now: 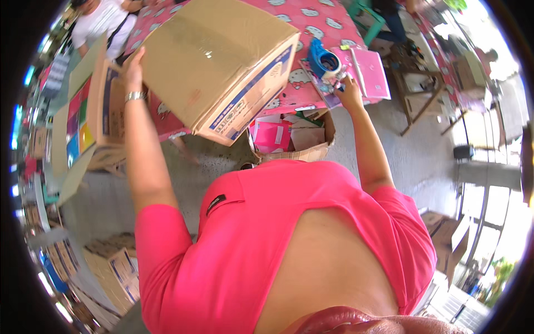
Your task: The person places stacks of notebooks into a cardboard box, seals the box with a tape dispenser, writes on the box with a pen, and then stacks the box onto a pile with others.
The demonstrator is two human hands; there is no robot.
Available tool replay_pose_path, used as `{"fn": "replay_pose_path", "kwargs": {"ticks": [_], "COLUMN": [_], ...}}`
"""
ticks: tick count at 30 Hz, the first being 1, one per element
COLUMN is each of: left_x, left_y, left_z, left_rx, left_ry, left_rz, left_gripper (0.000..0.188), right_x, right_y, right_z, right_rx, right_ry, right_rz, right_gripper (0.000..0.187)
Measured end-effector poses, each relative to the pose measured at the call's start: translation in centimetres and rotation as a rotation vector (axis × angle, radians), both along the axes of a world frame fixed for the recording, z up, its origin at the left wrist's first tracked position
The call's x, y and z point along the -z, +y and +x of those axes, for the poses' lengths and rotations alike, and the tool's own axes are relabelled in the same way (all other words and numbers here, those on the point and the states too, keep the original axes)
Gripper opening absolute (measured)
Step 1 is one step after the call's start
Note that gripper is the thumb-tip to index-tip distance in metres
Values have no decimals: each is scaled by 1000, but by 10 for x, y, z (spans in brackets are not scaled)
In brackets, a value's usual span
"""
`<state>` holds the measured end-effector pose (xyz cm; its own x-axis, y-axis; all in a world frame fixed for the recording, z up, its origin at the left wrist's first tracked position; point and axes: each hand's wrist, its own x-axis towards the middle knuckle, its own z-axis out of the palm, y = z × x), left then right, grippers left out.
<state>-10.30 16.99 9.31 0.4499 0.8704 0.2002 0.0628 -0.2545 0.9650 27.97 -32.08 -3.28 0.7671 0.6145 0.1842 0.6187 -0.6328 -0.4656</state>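
A large closed cardboard box (208, 53) stands at an angle on the table, its near corner jutting past the front edge. My left hand (134, 69) lies against the box's left side, fingers stretched along it, a metal watch band at the wrist. Right of the box, my right hand (349, 93) has its fingers curled at the lower end of a blue tape dispenser (318, 54) with a roll of tape in it. Beneath the dispenser are thin, colourful printed booklets (321, 89). A pink notebook (371, 72) lies beside them.
A pink patterned cloth covers the table (325, 22). Below its front edge, an open carton (311, 153) holds papers and pink folders. At left, another open carton (103, 119) holds colourful packs. A person (103, 25) is at the far left; a wooden stand (417, 94) is at right.
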Motion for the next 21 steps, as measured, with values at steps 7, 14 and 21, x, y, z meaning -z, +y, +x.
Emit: {"fn": "replay_pose_path", "kwargs": {"ticks": [7, 14, 21], "left_x": [24, 6, -40], "left_y": [14, -191, -264], "left_z": [-43, -64, -81], "left_rx": [-377, -975, -681], "left_ry": [12, -308, -160], "left_rz": [63, -71, -164], "left_gripper": [52, 59, 35], "right_x": [8, -42, 71], "right_y": [2, 25, 89], "right_z": [16, -18, -101], "right_rx": [-270, -36, -217], "right_ry": [42, -397, 1732], "right_rz": [-192, -216, 717], "right_gripper": [45, 51, 42]}}
